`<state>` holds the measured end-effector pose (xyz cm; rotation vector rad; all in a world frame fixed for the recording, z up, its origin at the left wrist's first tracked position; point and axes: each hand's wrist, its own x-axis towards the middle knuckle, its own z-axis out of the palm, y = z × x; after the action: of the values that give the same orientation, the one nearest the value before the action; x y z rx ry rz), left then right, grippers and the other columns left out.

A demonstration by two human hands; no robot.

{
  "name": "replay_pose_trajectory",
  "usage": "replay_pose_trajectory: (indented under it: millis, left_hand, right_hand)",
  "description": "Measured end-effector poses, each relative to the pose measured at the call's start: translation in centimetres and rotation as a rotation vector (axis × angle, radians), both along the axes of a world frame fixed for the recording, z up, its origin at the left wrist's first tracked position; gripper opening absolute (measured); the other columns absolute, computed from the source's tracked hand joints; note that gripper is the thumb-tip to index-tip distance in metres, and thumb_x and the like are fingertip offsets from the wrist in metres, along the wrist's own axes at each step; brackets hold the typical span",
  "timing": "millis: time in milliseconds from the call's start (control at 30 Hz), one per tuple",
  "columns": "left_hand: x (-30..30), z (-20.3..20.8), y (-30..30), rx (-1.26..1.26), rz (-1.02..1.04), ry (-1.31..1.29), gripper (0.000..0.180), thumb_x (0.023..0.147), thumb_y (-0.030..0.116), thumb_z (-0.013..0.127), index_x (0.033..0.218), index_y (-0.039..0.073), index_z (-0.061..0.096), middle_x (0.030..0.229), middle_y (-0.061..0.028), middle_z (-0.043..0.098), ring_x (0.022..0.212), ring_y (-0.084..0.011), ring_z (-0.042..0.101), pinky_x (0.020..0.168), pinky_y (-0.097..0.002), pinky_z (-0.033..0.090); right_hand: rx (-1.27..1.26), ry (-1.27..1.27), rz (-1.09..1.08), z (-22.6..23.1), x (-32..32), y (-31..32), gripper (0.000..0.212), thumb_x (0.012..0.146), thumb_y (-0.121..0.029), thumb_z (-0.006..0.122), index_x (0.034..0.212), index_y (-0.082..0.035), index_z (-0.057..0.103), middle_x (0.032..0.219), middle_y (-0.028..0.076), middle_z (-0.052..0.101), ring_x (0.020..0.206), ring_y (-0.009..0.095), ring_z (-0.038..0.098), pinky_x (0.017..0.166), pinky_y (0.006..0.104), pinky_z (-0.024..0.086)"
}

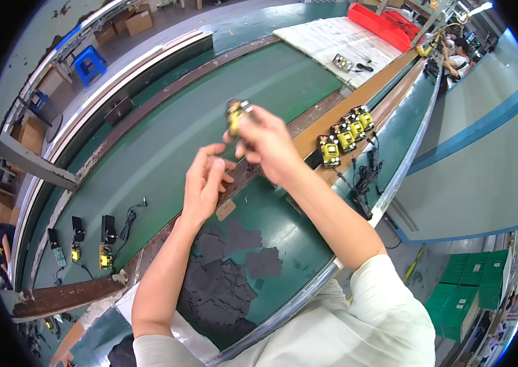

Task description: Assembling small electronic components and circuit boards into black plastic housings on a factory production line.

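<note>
Head view: right hand (268, 142) pinching a yellow-black circuit board (235, 115); left hand (201, 187) curled, grip unclear. Red bin (386, 29) — contents indistinct — along white sheet's (315, 40) far-right edge.

Right hand (266, 142) holding circuit board (235, 115), left hand (205, 188) near, dark sheets (217, 286) on green table (300, 248)

the scene is bright and fairly even, with a white lamp (483, 8) flaring at the upper right and a pale sheen on the green bench top (304, 238); the metal edge (298, 297) glints, while the dark sheets (219, 284) look matte. motion blur softens the circuit board (234, 115) in the right hand (266, 139); fisheye distortion bends the long green belt (167, 131) into an arc; black fills the corners; blue fringing borders the overexposed far right.
</note>
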<state>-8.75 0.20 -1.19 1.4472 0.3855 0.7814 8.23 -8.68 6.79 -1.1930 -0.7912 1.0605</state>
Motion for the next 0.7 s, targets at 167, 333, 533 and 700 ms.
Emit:
replay_pose_trajectory:
  millis: [167,333,533,700]
  left_hand:
    - [1.0,-0.9,0.4,0.131,-0.048,0.239,0.020,0.111,0.013,0.059,0.125,0.001,0.066,0.104,-0.0073,0.077,0.085,-0.0103,0.071,0.071,-0.0266,0.056]
    - [0.4,-1.3,0.8,0.089,-0.053,0.253,0.017,0.110,0.012,0.059,0.119,0.001,0.069,0.103,-0.0056,0.077,0.086,-0.0093,0.070,0.069,-0.0257,0.055]
    - [0.4,-1.1,0.6,0.100,-0.062,0.262,0.017,0.110,0.012,0.058,0.119,0.001,0.069,0.103,-0.0057,0.078,0.086,-0.0088,0.070,0.069,-0.0257,0.055]
    - [0.1,-0.5,0.6,0.090,-0.058,0.285,0.017,0.110,0.012,0.058,0.119,0.001,0.069,0.104,-0.0059,0.078,0.086,-0.0086,0.070,0.069,-0.0256,0.055]
  right_hand:
    - [0.379,-0.798,-0.785,3.5,5.7,-3.0,0.043,0.102,-0.021,0.074,0.140,-0.004,0.061,0.105,0.006,0.071,0.081,0.014,0.068,0.061,0.0256,0.050]
    - [0.129,-1.371,-0.743,6.4,-0.6,-9.8,0.045,0.092,-0.022,0.082,0.125,0.002,0.064,0.111,0.019,0.071,0.088,0.036,0.071,0.078,0.0454,0.059]
    - [-0.329,-1.323,-0.437,1.5,-1.6,-12.9,0.038,0.087,-0.013,0.085,0.118,0.003,0.069,0.110,0.018,0.072,0.092,0.030,0.073,0.078,0.0394,0.058]
    - [-0.052,-1.595,-0.570,-0.4,-0.8,-14.2,0.037,0.087,-0.011,0.086,0.117,0.003,0.070,0.118,0.019,0.071,0.088,0.034,0.074,0.073,0.0399,0.059]
